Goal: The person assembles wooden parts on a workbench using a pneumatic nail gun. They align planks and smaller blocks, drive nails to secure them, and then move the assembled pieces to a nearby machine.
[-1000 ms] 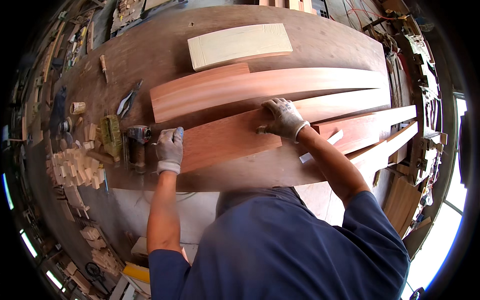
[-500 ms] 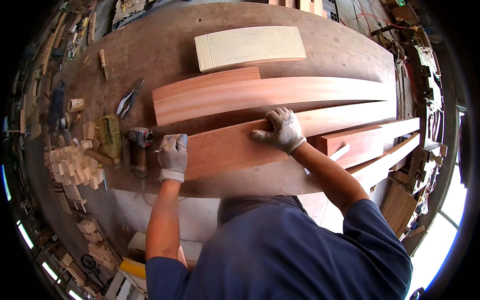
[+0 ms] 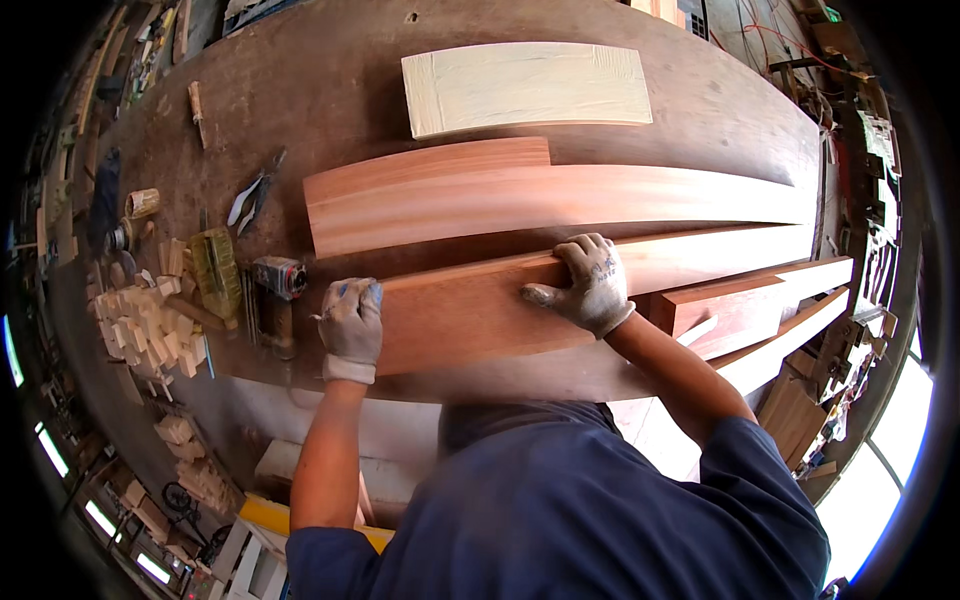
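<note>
A long reddish wooden board (image 3: pixel 450 315) lies across the workbench right in front of me, its light far edge showing. At the board's left end is my left hand (image 3: pixel 352 325) in a dirty white work glove, fingers closed round the end. Gloved likewise, my right hand (image 3: pixel 590 285) grips the far edge near the middle, thumb spread on the broad face and fingertips over the edge. Beyond it rests a wider board (image 3: pixel 450 205), stepped on its far side. To the right of my right hand sit shorter boards (image 3: pixel 725 310), with a pale sliver of wood on them.
A cream-coated curved block (image 3: pixel 525 88) lies farther back on the workbench (image 3: pixel 320 100). Left of the boards are a cordless power tool (image 3: pixel 282 290), pliers (image 3: pixel 255 197), a yellowish block (image 3: pixel 215 275) and a heap of small wood blocks (image 3: pixel 140 325).
The view has shifted a little, moving most things slightly down or right in the picture. Both hands keep their places on the board, and slightly more of its far edge shows.
</note>
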{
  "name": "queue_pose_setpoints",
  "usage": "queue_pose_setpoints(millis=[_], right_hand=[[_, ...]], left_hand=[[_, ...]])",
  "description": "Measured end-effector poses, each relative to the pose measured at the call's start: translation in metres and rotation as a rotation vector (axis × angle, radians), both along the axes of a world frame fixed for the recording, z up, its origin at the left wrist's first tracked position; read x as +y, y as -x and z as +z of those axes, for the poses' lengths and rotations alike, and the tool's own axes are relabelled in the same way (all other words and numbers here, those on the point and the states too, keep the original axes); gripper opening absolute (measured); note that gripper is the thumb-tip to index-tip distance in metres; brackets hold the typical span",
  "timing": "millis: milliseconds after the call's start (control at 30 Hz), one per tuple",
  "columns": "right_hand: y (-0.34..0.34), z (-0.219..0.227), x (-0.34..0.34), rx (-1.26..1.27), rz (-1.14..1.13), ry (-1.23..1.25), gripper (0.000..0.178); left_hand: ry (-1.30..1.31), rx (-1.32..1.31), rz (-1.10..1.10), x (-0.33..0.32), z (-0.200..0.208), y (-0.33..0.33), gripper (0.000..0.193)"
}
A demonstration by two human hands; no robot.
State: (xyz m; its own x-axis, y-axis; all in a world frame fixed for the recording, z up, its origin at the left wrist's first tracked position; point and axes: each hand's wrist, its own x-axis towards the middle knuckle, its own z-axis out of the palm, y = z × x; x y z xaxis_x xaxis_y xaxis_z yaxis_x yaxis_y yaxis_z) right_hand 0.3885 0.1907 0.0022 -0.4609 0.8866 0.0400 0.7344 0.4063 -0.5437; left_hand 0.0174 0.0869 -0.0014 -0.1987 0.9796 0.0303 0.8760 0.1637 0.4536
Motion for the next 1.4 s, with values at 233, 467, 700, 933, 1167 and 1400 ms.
queue_pose_setpoints(millis=[233, 467, 700, 933, 1167, 1400], right_hand=[[-0.001, -0.001, 0.005, 0.032, 0.021, -0.016, 0.068], [-0.002, 0.002, 0.009, 0.043, 0.016, 0.015, 0.067], [-0.001, 0.002, 0.012, 0.046, 0.029, -0.017, 0.068], [0.001, 0.002, 0.008, 0.043, 0.035, -0.017, 0.067], [0.000, 0.000, 0.002, 0.000, 0.037, -0.041, 0.064], [-0.001, 0.002, 0.000, -0.045, 0.005, -0.051, 0.059]], left_hand=[[0.023, -0.014, -0.002, 0.004, 0.005, -0.004, 0.015], [0.020, -0.040, -0.005, 0.006, 0.005, -0.005, 0.017], [0.011, -0.016, -0.010, 0.008, 0.005, -0.006, 0.018], [-0.017, -0.027, -0.014, 0.005, 0.005, -0.005, 0.017], [-0.045, -0.030, 0.029, 0.003, 0.006, -0.006, 0.010], [-0.047, -0.045, 0.086, 0.002, -0.005, -0.006, 0.029]])
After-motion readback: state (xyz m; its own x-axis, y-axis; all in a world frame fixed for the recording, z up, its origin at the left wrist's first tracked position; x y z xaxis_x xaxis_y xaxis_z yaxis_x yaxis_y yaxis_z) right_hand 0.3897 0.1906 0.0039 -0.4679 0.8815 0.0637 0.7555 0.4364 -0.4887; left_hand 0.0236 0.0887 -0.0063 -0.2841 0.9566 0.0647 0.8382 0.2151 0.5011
